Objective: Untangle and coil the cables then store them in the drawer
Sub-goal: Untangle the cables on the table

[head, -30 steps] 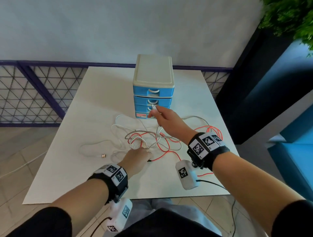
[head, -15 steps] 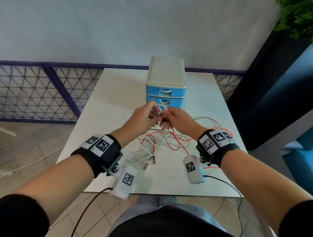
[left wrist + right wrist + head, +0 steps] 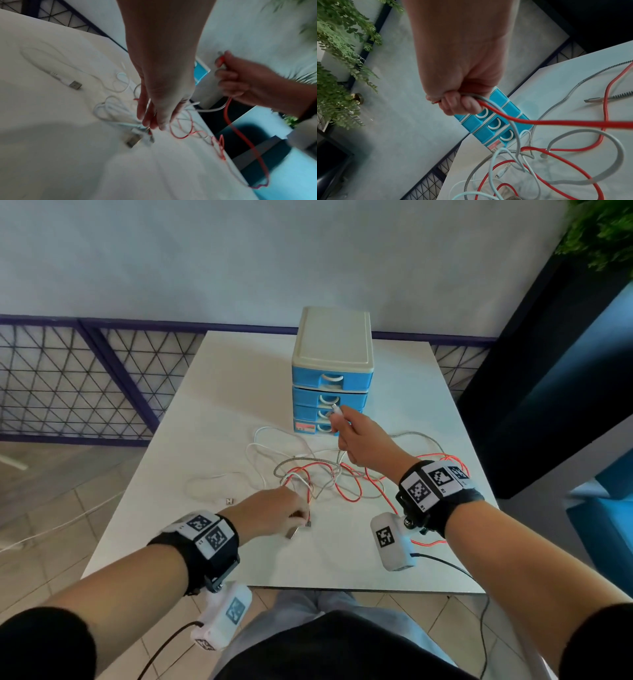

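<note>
A tangle of red cable (image 3: 356, 494), white cable (image 3: 260, 446) and braided grey cable (image 3: 308, 462) lies on the white table (image 3: 239, 392) in front of the blue drawer unit (image 3: 331, 398), whose drawers are all closed. My right hand (image 3: 337, 422) is raised before the drawers and grips the ends of the red cable (image 3: 556, 122) and a white cable (image 3: 510, 119). My left hand (image 3: 298, 513) is low at the near side of the tangle. Its straight fingers (image 3: 150, 124) touch the strands just above a metal USB plug (image 3: 133, 140).
A white USB plug (image 3: 228, 501) lies apart at the left of the tangle. Red cable loops reach the table's right edge (image 3: 445, 460). A lattice fence (image 3: 68, 385) runs behind and left; a dark column (image 3: 548, 371) and a plant (image 3: 603, 231) stand right.
Half a second ago both hands met at the raised cable ends. My left hand has since dropped to the table by the plugs, while the right hand stays raised with the ends.
</note>
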A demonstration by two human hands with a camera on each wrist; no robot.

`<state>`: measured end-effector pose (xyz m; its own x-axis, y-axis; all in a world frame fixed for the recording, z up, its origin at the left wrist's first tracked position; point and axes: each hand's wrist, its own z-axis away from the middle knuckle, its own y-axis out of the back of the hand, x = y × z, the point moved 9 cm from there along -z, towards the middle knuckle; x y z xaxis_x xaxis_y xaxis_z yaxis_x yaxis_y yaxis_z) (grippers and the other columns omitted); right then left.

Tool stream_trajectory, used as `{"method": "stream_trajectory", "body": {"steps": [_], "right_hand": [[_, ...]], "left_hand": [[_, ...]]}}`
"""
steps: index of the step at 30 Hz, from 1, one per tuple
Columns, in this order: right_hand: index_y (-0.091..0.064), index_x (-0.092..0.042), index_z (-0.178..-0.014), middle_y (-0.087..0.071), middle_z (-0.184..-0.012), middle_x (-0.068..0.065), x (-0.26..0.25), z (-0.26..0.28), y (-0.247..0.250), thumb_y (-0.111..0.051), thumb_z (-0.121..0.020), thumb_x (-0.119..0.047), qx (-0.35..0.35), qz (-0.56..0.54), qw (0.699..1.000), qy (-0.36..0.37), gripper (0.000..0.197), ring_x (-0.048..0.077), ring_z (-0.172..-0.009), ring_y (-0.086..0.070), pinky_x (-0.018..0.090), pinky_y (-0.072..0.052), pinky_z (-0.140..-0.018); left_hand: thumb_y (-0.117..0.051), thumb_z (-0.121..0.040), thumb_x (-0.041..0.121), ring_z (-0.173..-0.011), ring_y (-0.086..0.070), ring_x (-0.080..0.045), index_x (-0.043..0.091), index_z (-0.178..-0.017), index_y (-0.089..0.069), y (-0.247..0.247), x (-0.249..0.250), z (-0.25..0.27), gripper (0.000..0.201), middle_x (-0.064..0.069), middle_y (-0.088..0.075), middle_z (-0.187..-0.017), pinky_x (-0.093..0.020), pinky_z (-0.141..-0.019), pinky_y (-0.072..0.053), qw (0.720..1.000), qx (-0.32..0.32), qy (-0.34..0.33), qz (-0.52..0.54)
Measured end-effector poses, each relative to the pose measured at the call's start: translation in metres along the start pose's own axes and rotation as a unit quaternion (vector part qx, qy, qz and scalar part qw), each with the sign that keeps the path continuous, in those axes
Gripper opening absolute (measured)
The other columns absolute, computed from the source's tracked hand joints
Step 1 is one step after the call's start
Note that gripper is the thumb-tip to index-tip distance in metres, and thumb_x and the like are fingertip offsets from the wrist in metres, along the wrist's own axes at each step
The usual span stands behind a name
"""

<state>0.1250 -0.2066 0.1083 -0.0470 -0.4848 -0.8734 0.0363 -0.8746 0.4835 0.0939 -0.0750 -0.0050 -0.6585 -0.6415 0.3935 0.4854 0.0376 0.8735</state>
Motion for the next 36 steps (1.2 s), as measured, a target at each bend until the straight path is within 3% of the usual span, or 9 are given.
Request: {"method": "stream_trajectory", "body": {"steps": [6, 11, 15, 18, 22, 26, 29, 33, 36], "right_hand": [[-0.052, -0.014, -0.09, -0.048, -0.072, 0.001, -0.002, 0.001, -0.011, -0.036, -0.101, -0.039, -0.011, 0.089, 0.996, 0.02, 0.032, 0.016, -0.066, -0.044, 0.029, -0.038, -0.062], [-0.051, -0.009, -0.095, -0.048, -0.074, -0.001, -0.001, -0.003, -0.007, -0.041, -0.1, -0.039, -0.007, 0.116, 0.993, 0.02, 0.032, 0.012, -0.064, -0.042, 0.027, -0.036, -0.062], [-0.052, -0.014, -0.098, -0.05, -0.074, -0.004, 0.002, -0.004, -0.004, -0.039, -0.101, -0.035, -0.001, 0.088, 0.996, -0.005, 0.024, 0.01, -0.065, -0.048, 0.025, -0.039, -0.062], [-0.051, -0.016, -0.094, -0.049, -0.066, -0.007, 0.002, -0.006, -0.003, -0.043, -0.1, -0.033, 0.035, 0.025, 0.999, -0.02, 0.019, 0.005, -0.052, -0.045, 0.021, -0.037, -0.054], [-0.058, -0.012, -0.085, -0.056, -0.056, 0.001, 0.004, -0.009, 0.001, -0.042, -0.101, -0.032, 0.037, -0.066, 0.996, -0.048, 0.03, 0.009, -0.043, -0.039, 0.023, -0.035, -0.047], [-0.059, -0.004, -0.098, -0.07, -0.078, 0.005, -0.01, -0.008, 0.003, -0.036, -0.103, -0.033, 0.032, -0.157, 0.986, -0.038, 0.037, 0.008, -0.05, -0.048, 0.019, -0.041, -0.049], [-0.059, -0.007, -0.1, -0.072, -0.09, 0.006, -0.023, -0.009, 0.002, -0.037, -0.103, -0.033, 0.032, -0.178, 0.983, -0.019, 0.034, 0.01, -0.058, -0.061, 0.022, -0.05, -0.055], [-0.059, -0.011, -0.114, -0.068, -0.114, 0.002, -0.036, -0.006, -0.003, -0.038, -0.103, -0.03, 0.013, -0.176, 0.984, -0.001, 0.03, 0.015, -0.088, -0.072, 0.031, -0.058, -0.077], [-0.054, -0.014, -0.125, -0.062, -0.119, -0.002, -0.036, -0.005, 0.004, -0.04, -0.102, -0.03, 0.04, -0.215, 0.976, -0.019, 0.031, 0.015, -0.092, -0.071, 0.033, -0.059, -0.08]], "left_hand": [[-0.049, -0.091, 0.025, -0.093, -0.058, -0.02, 0.016, -0.094, -0.059, -0.03, -0.015, 0.0, 0.014, 0.0, -0.059, -0.1, -0.037, -0.071, -0.048, 0.997, 0.014, 0.003, -0.074], [-0.055, -0.085, 0.026, -0.086, -0.059, -0.019, 0.02, -0.082, -0.053, -0.02, -0.014, -0.01, 0.007, 0.003, -0.061, -0.094, -0.027, -0.062, -0.034, 0.998, 0.017, 0.018, -0.052], [-0.059, -0.084, 0.028, -0.085, -0.059, -0.016, 0.023, -0.092, -0.061, 0.007, -0.013, -0.013, 0.009, 0.006, -0.064, -0.095, -0.027, -0.067, -0.038, 0.999, 0.045, 0.02, 0.001], [-0.057, -0.089, 0.021, -0.086, -0.058, -0.013, 0.018, -0.1, -0.064, 0.039, -0.01, -0.01, 0.013, 0.006, -0.067, -0.098, -0.027, -0.076, -0.043, 0.992, 0.087, 0.013, 0.095], [-0.041, -0.099, 0.016, -0.085, -0.066, -0.017, 0.017, -0.1, -0.051, 0.087, -0.013, -0.002, 0.01, 0.002, -0.07, -0.091, -0.032, -0.082, -0.051, 0.953, 0.169, 0.046, 0.248], [-0.041, -0.099, 0.017, -0.073, -0.068, -0.025, 0.009, -0.104, -0.048, 0.139, -0.001, 0.011, 0.011, -0.003, -0.062, -0.087, -0.035, -0.073, -0.055, 0.897, 0.273, 0.029, 0.345], [-0.042, -0.099, 0.015, -0.058, -0.065, -0.015, 0.008, -0.105, -0.047, 0.164, 0.004, 0.016, 0.01, -0.002, -0.057, -0.085, -0.028, -0.059, -0.055, 0.859, 0.328, 0.016, 0.392], [-0.046, -0.098, 0.017, -0.053, -0.057, -0.011, 0.007, -0.104, -0.053, 0.18, 0.007, 0.014, 0.013, -0.001, -0.06, -0.084, -0.022, -0.053, -0.05, 0.836, 0.341, 0.028, 0.43], [-0.051, -0.096, 0.017, -0.05, -0.05, -0.007, 0.005, -0.101, -0.06, 0.182, 0.008, 0.01, 0.016, -0.001, -0.063, -0.081, -0.019, -0.048, -0.044, 0.841, 0.321, 0.039, 0.433]]}}
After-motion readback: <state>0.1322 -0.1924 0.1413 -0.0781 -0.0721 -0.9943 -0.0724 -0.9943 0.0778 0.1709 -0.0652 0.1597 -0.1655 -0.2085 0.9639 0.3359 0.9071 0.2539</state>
